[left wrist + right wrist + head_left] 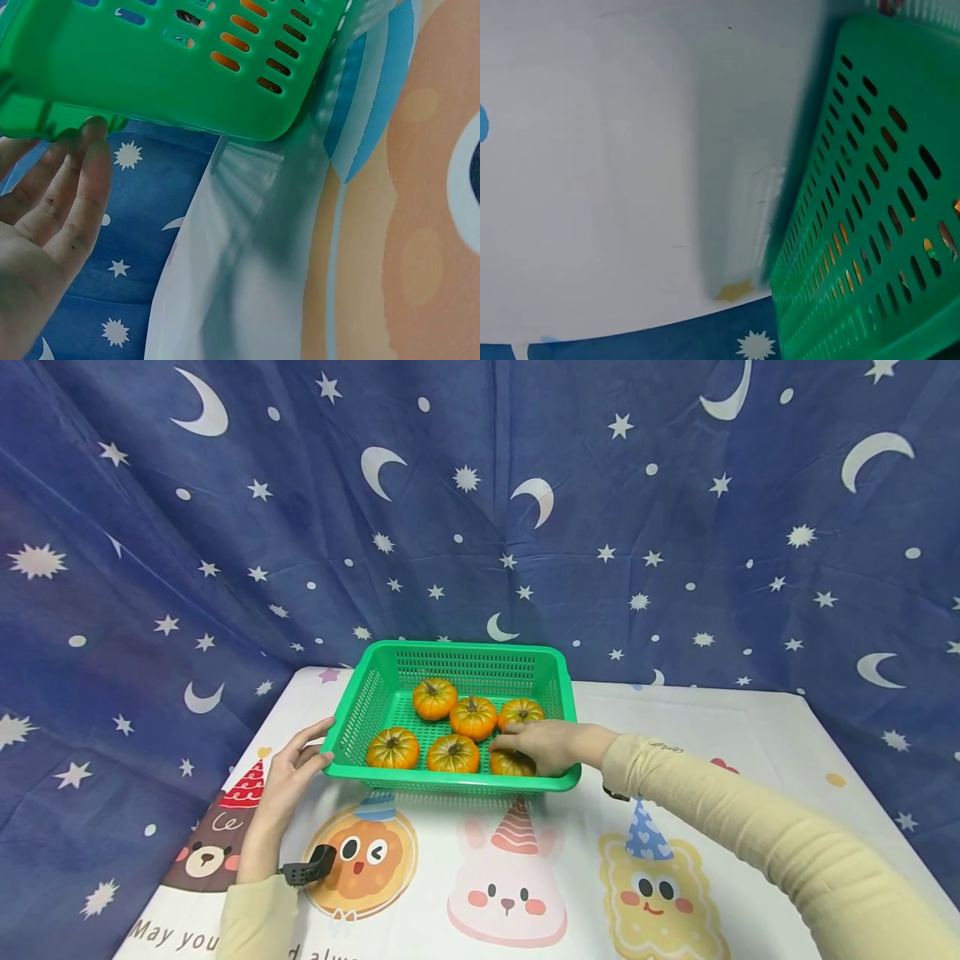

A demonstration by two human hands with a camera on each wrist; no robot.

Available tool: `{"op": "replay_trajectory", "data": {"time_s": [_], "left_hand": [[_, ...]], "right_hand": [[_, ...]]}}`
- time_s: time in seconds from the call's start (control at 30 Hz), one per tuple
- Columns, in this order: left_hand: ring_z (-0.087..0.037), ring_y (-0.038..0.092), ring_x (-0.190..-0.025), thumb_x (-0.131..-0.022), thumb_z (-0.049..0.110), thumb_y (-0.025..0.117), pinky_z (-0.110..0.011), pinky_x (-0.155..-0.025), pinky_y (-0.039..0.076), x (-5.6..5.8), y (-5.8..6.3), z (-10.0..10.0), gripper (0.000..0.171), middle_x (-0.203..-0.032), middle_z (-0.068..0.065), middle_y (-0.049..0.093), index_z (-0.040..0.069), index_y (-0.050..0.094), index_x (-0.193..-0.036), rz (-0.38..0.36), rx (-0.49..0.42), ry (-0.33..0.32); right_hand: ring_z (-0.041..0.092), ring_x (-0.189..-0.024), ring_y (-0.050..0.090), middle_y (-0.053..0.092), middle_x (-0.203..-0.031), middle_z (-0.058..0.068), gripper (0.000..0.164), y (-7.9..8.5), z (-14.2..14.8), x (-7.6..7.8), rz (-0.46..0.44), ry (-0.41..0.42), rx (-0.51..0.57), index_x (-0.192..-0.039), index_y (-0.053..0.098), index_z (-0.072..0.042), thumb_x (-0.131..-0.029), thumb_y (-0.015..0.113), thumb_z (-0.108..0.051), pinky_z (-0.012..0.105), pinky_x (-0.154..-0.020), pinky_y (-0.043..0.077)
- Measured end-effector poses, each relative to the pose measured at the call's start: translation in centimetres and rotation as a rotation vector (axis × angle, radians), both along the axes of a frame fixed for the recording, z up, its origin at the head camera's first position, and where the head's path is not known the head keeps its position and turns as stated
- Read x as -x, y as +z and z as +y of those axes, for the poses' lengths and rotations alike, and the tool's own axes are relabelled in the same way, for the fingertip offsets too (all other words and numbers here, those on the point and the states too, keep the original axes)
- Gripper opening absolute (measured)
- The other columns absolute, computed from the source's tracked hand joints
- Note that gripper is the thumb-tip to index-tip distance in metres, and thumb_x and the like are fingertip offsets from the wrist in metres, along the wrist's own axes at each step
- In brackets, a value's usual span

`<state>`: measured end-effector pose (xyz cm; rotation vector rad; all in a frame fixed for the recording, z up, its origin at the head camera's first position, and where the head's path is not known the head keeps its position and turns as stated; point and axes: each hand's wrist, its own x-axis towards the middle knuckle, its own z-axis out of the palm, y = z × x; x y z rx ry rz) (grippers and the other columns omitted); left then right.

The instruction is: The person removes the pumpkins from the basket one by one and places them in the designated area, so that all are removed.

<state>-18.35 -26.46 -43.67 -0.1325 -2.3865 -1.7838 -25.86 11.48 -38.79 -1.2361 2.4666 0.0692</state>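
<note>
Head view: the green basket [450,778] sits mid-frame on the bench [675,743] with 6 pumpkins [453,755] inside. The left hand [292,768] touches the left rim [347,706], its grip apart. The right hand [543,745] bends over the lower-right pumpkin [513,767]; I cannot tell whether that grip has closed. Best, I judge, to steady the rim lightly and spread the right fingers evenly, clear of neighbouring fruit.

Left wrist view: fingertips [94,129] meet the rim, left of frame, beneath it the outer wall hidden from above.

Right wrist view: 0 fingers show, only slotted wall [930,82] at right, orange glinting through.
</note>
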Motion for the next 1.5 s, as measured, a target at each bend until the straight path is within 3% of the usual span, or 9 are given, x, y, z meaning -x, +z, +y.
{"op": "replay_trajectory", "data": {"time_s": [0.47,0.8,1.07,1.5], "left_hand": [[0.006,0.059,-0.096,-0.094,0.004,0.052,-0.013,-0.081,0.043,0.1,0.0,0.1,0.049,-0.121,0.013,0.049,0.003,0.045,-0.142,-0.009,-0.015,-0.006],[0.006,0.06,-0.095,-0.093,0.003,0.052,-0.012,-0.08,0.044,0.3,0.0,0.0,0.049,-0.12,0.014,0.051,0.0,0.044,-0.141,0.014,-0.014,-0.012],[0.005,0.06,-0.095,-0.094,0.004,0.053,-0.012,-0.08,0.044,0.2,0.0,0.0,0.048,-0.12,0.014,0.05,0.001,0.045,-0.141,0.018,-0.012,-0.013],[0.008,0.058,-0.096,-0.093,0.005,0.053,-0.012,-0.08,0.042,-0.1,0.0,0.1,0.05,-0.119,0.016,0.048,0.004,0.045,-0.142,-0.025,0.009,0.007]], "right_hand": [[0.024,-0.119,0.051,0.049,-0.129,0.004,0.072,0.9,0.7,0.0,0.021,-0.048,0.157,-0.14,0.045,-0.02,-0.076,0.078,-0.021,0.043,-0.103,0.042],[0.024,-0.121,0.05,0.049,-0.128,0.004,0.071,1.3,1.2,-0.6,0.068,-0.051,0.247,-0.139,0.048,-0.02,-0.076,0.078,-0.028,0.044,-0.105,0.041],[0.026,-0.116,0.05,0.05,-0.129,0.005,0.072,1.7,1.7,-1.0,0.101,-0.106,0.324,-0.139,0.048,-0.019,-0.073,0.077,-0.026,0.043,-0.1,0.044],[0.02,-0.11,0.051,0.05,-0.128,0.002,0.074,1.8,2.7,-1.7,0.123,-0.179,0.416,-0.14,0.045,-0.024,-0.073,0.076,-0.031,0.041,-0.096,0.047]]}}
